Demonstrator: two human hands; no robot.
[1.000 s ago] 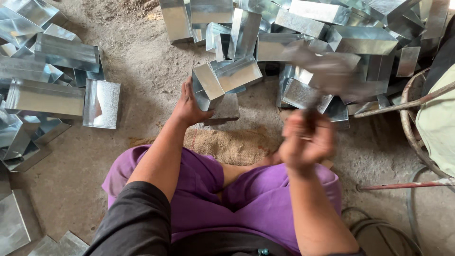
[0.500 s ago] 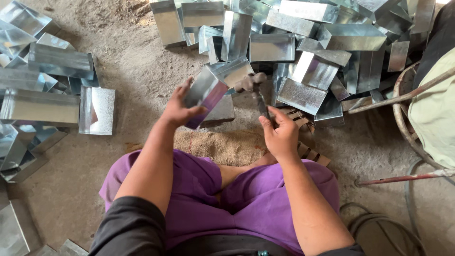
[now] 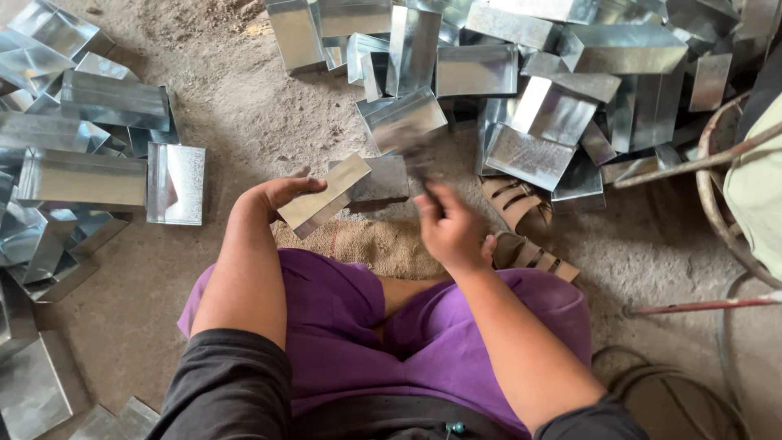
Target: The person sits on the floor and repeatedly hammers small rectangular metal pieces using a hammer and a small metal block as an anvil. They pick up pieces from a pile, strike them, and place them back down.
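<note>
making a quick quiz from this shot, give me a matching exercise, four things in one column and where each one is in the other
Things:
1. folded sheet-metal piece
2. sandals
3. burlap sack
4. open metal box

Places:
A. flat on the ground under the person's legs
B. in the grip of the left hand
C. on the ground just beyond the right hand
D. on the ground out to the left, by the left pile

Pairs: 1-B, 2-C, 3-A, 4-D
</note>
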